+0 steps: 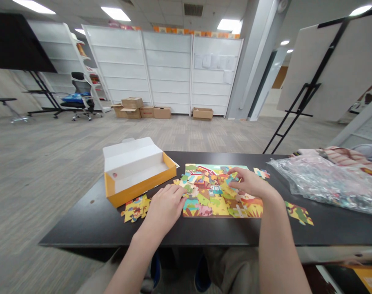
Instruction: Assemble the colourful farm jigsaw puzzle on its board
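A colourful jigsaw puzzle [219, 204] lies on the black table, with loose pieces resting on its upper part. My left hand [169, 202] is at the puzzle's left edge, fingers bent together near some pieces; whether it grips one is hidden. Over the puzzle's upper right, my right hand [248, 181] has its thumb and fingers around a puzzle piece [234, 178]. More loose pieces [136, 208] lie left of my left hand. Another piece [299, 213] sits to the right of my right forearm, and a few [261, 173] are beyond my right hand.
An open yellow box [143, 185] with a white inside stands at the table's left. Clear plastic bags [320, 179] and striped cloth cover the right side. The black table's front edge [216, 244] is above my legs. Cardboard boxes and white shelves stand farther back.
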{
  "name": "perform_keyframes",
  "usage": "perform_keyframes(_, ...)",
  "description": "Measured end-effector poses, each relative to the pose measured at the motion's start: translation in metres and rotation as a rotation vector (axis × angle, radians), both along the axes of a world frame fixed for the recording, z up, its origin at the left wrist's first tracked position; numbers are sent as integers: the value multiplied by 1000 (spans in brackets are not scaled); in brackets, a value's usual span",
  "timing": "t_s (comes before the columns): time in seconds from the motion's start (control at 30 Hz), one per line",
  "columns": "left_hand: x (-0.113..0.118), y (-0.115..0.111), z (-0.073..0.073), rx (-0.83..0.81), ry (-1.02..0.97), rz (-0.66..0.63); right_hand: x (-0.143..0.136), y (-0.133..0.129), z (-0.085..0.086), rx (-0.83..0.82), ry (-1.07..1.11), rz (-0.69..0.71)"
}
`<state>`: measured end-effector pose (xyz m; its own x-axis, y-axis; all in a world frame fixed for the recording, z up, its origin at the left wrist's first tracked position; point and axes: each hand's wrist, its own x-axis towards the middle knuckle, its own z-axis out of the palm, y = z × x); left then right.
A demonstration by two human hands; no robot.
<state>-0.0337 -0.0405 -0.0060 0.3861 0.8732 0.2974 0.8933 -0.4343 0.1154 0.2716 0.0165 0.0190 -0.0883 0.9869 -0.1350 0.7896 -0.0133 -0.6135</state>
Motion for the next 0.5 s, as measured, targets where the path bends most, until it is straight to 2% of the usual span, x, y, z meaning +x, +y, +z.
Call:
perform_keyframes(0.13,6,4,-1,-15,20,-16,-8,-3,7,59,158,30)
perform_keyframes(0.3,16,0,4,-70,23,-97,-28,-8,15,-8,301,34)
perform_keyframes(0.5,18,-11,8,-150,60,-160,-29,-3,7,10,377,127)
